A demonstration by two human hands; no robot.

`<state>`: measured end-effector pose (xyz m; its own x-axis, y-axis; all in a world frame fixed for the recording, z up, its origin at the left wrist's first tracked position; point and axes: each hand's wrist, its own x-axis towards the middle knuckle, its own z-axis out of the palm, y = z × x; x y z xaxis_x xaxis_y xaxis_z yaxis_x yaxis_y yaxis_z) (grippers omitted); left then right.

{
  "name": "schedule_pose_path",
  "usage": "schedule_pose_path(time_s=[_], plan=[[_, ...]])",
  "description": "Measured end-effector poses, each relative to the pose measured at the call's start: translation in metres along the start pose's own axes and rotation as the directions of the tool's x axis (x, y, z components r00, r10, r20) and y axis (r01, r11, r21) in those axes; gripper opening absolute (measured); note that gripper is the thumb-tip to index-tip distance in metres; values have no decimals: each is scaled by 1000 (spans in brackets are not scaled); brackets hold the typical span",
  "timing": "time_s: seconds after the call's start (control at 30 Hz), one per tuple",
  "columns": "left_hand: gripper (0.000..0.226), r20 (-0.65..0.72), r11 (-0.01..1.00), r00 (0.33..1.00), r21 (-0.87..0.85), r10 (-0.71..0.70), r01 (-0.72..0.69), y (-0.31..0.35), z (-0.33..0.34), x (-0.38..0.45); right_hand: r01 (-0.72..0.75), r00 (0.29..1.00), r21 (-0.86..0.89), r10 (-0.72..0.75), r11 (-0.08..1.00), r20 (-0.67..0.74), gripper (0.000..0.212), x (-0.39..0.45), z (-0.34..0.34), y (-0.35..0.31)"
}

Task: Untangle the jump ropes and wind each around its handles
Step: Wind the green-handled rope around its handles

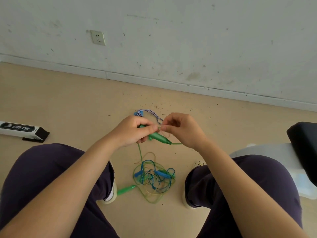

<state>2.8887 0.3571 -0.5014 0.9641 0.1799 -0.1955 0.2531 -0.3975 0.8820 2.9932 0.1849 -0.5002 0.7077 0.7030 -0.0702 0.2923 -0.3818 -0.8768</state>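
Seated person working over the tangle of ropes (154, 179), which lay on the floor (68, 103) between the two shoes and serves here as landmark. Above the tangle, the left hand (132, 131) was curled around a green handle (158, 136), whose green cord ran down into the tangle. Beside it, level with that handle, the right hand (181, 129) pinched something thin at its fingertips, probably a pale strand; the strand itself was too fine to identify. Beyond both hands, farther from the tangle, lay a blue-and-white braided rope (151, 113). A second green handle (126, 189) rested on the floor just left of the tangle; two blue handles (162, 173) lay within it. Well to the left of the tangle sat a white box (18, 128).

Risks, as judged: pulling the pinched strand upward while green, blue and pale cords crossed below could tighten the loops into knots. The raised green cord might drag the whole tangle and the buried blue handles along. The thin strand could slip from so light a pinch.
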Motion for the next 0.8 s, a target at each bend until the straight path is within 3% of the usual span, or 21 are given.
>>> schedule_pose_path(time_s=[0.17, 0.27, 0.37, 0.63, 0.7, 0.8], plan=[[17, -143, 998, 988, 37, -52, 58, -10, -20, 5, -5, 962, 18, 9, 1000, -271, 15, 7, -22, 10], [18, -155, 1000, 988, 2, -14, 15, -10, -18, 5, 9, 989, 134, 11, 991, -145, 8, 4, -19, 8], [15, -99, 1000, 995, 20, 4, -2, -7, -5, 5, -16, 1000, 222, 10, 975, 28, 30, 1, -3, 4], [17, 77, 998, 995, -5, 63, -63, -4, -5, 3, -23, 998, -5, 23, 1000, 66, 13, 1, -1, -3], [17, 104, 999, 994, 23, 31, -33, -7, -12, 3, -39, 999, -33, 39, 999, -6, 6, 1, -9, -2], [15, 51, 997, 999, 82, -7, 3, -12, -25, 3, -63, 965, 65, 77, 996, -249, 7, 4, -25, 5]])
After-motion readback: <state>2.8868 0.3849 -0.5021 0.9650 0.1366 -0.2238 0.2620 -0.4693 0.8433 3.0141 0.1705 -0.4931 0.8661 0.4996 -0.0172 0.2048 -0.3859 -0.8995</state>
